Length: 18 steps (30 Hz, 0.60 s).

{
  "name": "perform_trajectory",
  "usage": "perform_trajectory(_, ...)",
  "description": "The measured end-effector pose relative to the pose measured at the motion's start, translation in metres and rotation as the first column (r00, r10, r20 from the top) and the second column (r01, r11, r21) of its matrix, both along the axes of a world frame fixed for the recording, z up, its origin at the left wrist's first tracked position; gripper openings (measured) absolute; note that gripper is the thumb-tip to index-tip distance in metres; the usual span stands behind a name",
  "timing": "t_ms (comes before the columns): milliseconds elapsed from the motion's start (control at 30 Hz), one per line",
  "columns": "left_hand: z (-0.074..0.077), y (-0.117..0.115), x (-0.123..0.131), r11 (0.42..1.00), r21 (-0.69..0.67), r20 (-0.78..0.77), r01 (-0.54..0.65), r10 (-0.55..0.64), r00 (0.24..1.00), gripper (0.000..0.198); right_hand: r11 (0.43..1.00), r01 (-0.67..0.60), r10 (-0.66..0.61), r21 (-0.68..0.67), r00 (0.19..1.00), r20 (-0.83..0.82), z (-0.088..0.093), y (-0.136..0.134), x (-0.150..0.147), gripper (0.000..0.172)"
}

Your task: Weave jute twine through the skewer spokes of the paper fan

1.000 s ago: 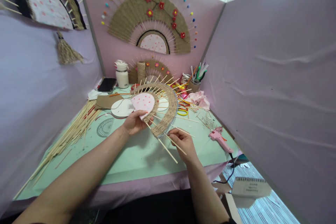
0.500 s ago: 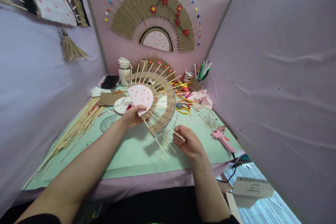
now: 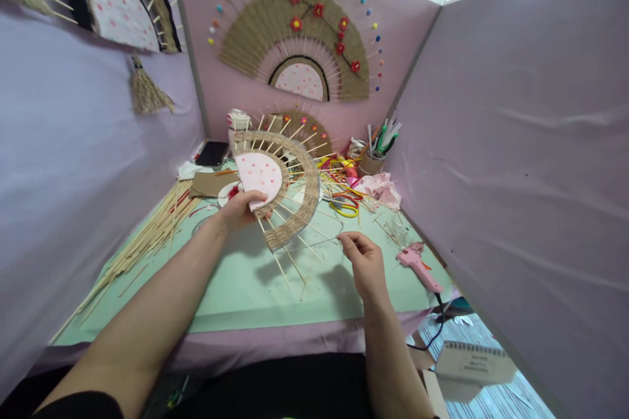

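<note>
My left hand (image 3: 242, 209) grips a half-round fan (image 3: 303, 206) by its lower inner corner, thumb on the pink dotted centre. The fan has a woven twine band, a narrower twine rim around the centre, and thin wooden sticks radiating outward. It is held tilted above the table. My right hand (image 3: 362, 260) is to the right of the fan, thumb and forefinger pinched on a thin greyish cord (image 3: 314, 244). That cord runs from the fingertips toward the lower outer edge of the band. The palm side of my left fingers is hidden behind the fan.
Wooden sticks (image 3: 142, 242) lie in a pile on the left of the green table. A pink glue gun (image 3: 417, 267) and scissors (image 3: 344, 207) lie to the right. Behind stand a white bottle (image 3: 239, 120) and a tool cup (image 3: 371, 162). A larger fan (image 3: 246, 29) hangs on the back panel.
My right hand has moved away from the fan's sticks to the right, drawing the cord out straighter. The fan and my left hand have shifted slightly left in view.
</note>
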<state>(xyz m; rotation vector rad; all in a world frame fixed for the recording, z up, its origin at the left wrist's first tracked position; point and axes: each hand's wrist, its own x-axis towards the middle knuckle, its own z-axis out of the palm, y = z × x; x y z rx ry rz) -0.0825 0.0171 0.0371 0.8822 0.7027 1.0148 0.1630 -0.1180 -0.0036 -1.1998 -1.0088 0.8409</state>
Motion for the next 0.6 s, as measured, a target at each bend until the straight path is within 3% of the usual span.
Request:
perform_trajectory(133, -0.007, 0.002, -0.002, 0.998, 0.027, -0.005, 0.064, -0.064, 0.998, 0.045, 0.998, 0.059, -0.059, 0.02, 0.998, 0.038, -0.004, 0.002, -0.002, 0.025)
perform_trajectory(300, -0.017, -0.005, 0.009, 0.974, -0.014, 0.019, 0.224, -0.224, 0.974, 0.038, 1.0, -0.01, 0.011, 0.004, 0.982, -0.188, -0.013, 0.013, -0.015, 0.024)
perform_trajectory(433, -0.025, -0.013, 0.02, 0.929, -0.069, 0.026, 0.362, -0.361, 0.932, 0.031, 1.0, -0.018, 0.028, 0.026, 0.876, -0.482, -0.005, 0.018, -0.031, 0.021)
perform_trajectory(600, -0.031, -0.012, 0.023, 0.927, -0.159, 0.052, 0.339, -0.335, 0.941, 0.025, 0.991, -0.107, 0.129, 0.076, 0.694, -0.709, 0.013, 0.023, -0.043, 0.01)
